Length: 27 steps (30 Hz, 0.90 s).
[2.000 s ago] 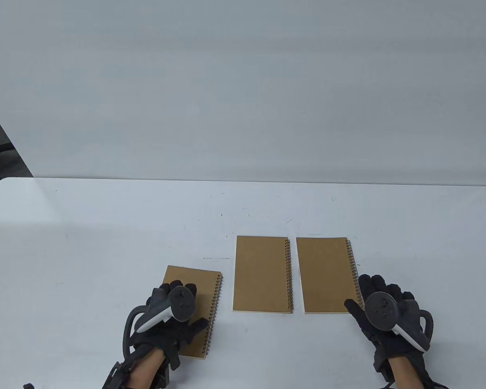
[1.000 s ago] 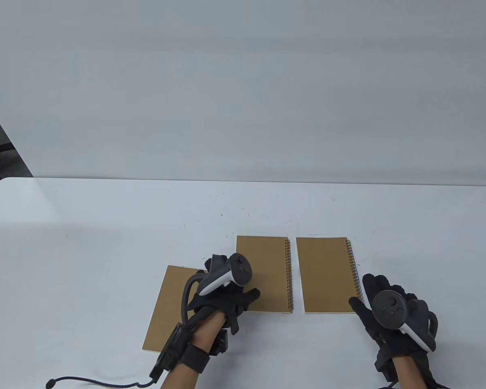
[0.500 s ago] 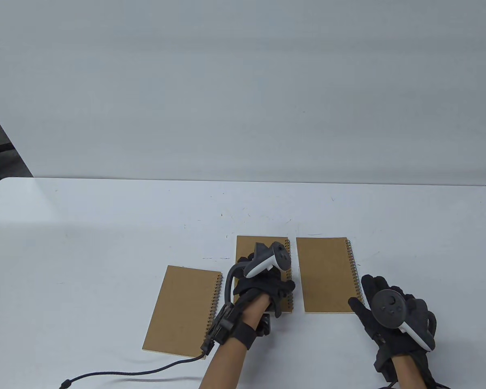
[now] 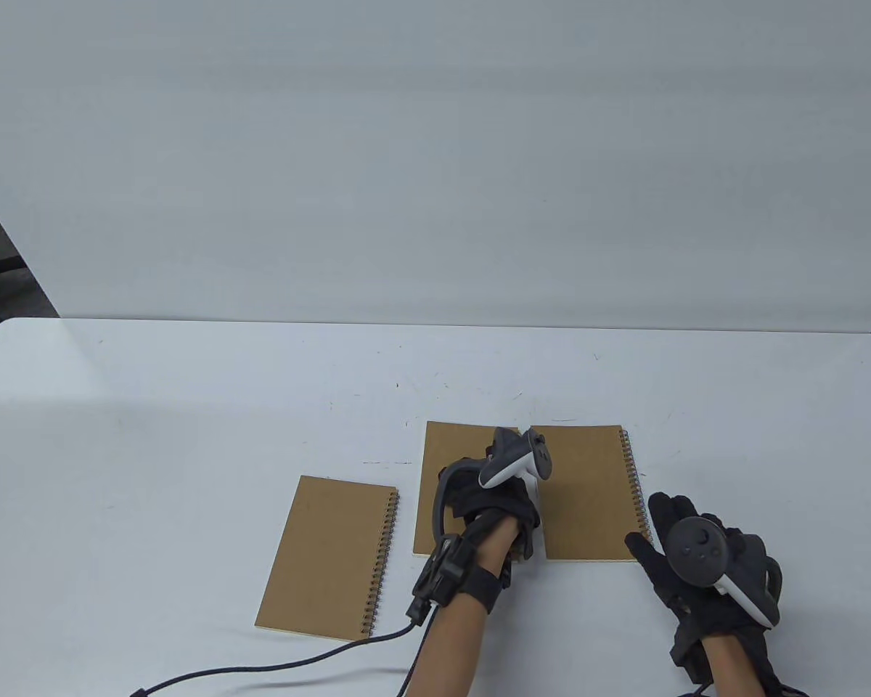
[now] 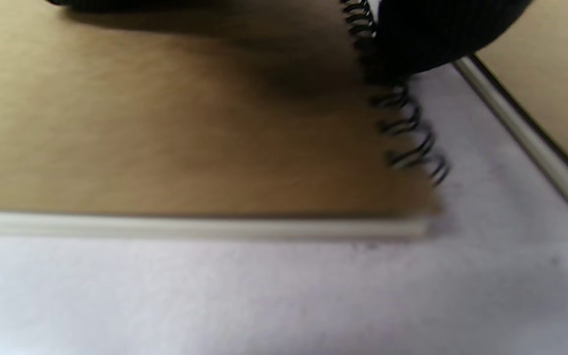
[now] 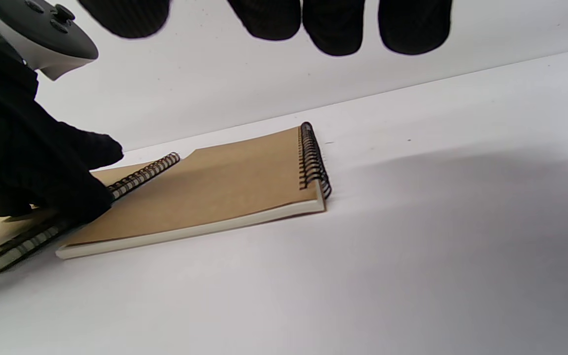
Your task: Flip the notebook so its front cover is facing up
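Three brown spiral notebooks lie flat on the white table: a left one (image 4: 326,555), a middle one (image 4: 454,494) and a right one (image 4: 588,494), all with the spiral on the right. My left hand (image 4: 512,508) is on the middle notebook's spiral edge, its fingers curled over it. In the left wrist view my thumb (image 5: 437,34) sits on the spiral (image 5: 402,123) of the middle notebook (image 5: 165,123). My right hand (image 4: 697,559) lies open and empty on the table by the right notebook's near right corner; its fingertips (image 6: 333,24) hang over the right notebook (image 6: 225,187).
The left glove's cable (image 4: 276,664) trails across the table (image 4: 189,406) near its front edge, below the left notebook. A white wall panel (image 4: 435,160) stands behind the table. The gap between the middle and right notebooks is narrow.
My left hand left the left notebook and moved right across the middle notebook to its spiral edge. The right hand has barely moved. The notebooks lie as before.
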Motion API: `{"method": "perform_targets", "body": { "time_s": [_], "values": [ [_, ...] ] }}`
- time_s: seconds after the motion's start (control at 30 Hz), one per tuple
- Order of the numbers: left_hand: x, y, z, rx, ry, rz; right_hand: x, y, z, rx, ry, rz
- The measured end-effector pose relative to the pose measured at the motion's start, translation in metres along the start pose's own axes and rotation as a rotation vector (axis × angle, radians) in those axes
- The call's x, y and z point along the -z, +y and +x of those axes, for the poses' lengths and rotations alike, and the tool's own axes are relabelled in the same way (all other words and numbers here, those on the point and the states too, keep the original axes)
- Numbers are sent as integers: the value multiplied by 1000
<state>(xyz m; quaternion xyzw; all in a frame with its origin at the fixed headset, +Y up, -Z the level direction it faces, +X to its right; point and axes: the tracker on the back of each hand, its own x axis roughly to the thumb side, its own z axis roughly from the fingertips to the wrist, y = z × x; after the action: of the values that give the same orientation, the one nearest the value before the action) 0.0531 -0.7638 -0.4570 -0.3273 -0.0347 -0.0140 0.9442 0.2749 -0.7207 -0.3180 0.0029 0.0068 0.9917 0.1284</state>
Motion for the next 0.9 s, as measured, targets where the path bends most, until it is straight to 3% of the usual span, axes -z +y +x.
{"method": "perform_targets", "body": {
  "time_s": [0.2, 0.27, 0.3, 0.37, 0.6, 0.77, 0.9],
  "values": [
    [-3, 4, 4, 81, -17, 4, 1, 2, 0, -8, 4, 12],
    [-8, 8, -2, 92, 12, 111, 1, 1, -1, -8, 4, 15],
    [-9, 10, -5, 83, -15, 114, 1, 1, -1, -7, 4, 16],
    [-16, 13, -11, 27, -21, 74, 2, 1, -1, -2, 3, 15],
    [-53, 45, -38, -91, -36, 151, 2, 3, 0, -8, 0, 33],
    [-80, 66, -64, -250, -55, 261, 2, 4, 0, -4, 1, 27],
    [-88, 67, -89, -439, -55, 359, 3, 5, 0, -8, 1, 41]
  ]
}}
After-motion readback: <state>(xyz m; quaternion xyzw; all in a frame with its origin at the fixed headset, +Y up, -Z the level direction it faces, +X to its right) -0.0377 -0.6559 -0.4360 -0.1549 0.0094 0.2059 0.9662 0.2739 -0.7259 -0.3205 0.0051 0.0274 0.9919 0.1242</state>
